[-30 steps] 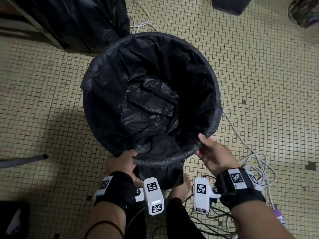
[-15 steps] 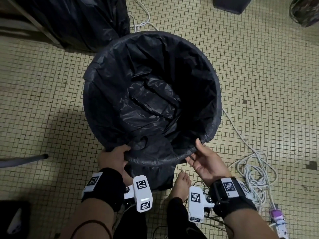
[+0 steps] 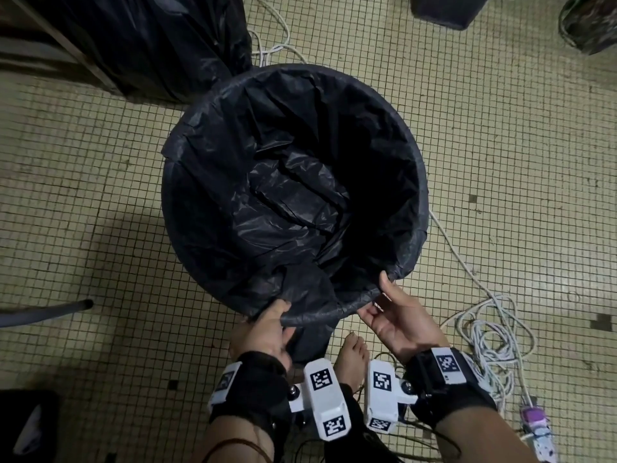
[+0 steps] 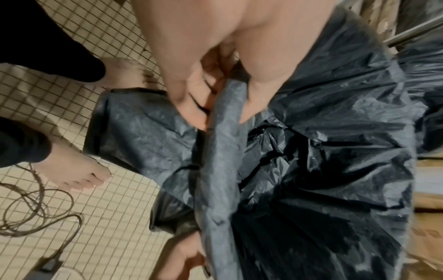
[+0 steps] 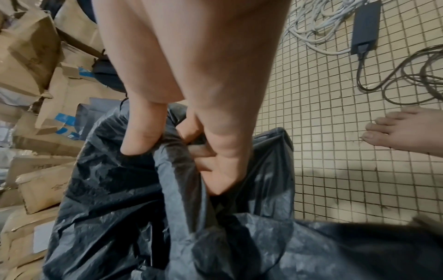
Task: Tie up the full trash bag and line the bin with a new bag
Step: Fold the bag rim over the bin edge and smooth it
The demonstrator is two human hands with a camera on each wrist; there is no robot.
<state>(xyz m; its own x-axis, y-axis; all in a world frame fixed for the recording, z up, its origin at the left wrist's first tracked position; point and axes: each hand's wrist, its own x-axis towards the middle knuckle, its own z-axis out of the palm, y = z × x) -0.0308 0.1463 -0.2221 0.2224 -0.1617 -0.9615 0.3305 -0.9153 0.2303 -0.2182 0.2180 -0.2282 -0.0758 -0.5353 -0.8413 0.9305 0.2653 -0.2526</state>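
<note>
A round black bin (image 3: 421, 182) stands on the tiled floor, lined with a crumpled black bag (image 3: 283, 208) whose edge is folded over most of the rim. My left hand (image 3: 267, 325) pinches the bag's edge (image 4: 227, 106) at the near rim, thumb inside and fingers outside. My right hand (image 3: 390, 312) grips the same edge (image 5: 177, 163) a little to the right, thumb over the rim. A loose flap of the bag (image 3: 310, 339) hangs down the outside between my hands. A full black trash bag (image 3: 143, 38) sits behind the bin at the upper left.
White cables (image 3: 490, 332) coil on the floor at the right, beside a power strip (image 3: 537, 432). My bare foot (image 3: 350, 359) stands just below the bin. A dark pole (image 3: 43, 312) lies at the left. Cardboard boxes (image 5: 31, 56) pile up beyond the bin.
Both hands have slid down and outward along the near rim, drawing the bag's edge lower over it. The bin has stayed in place.
</note>
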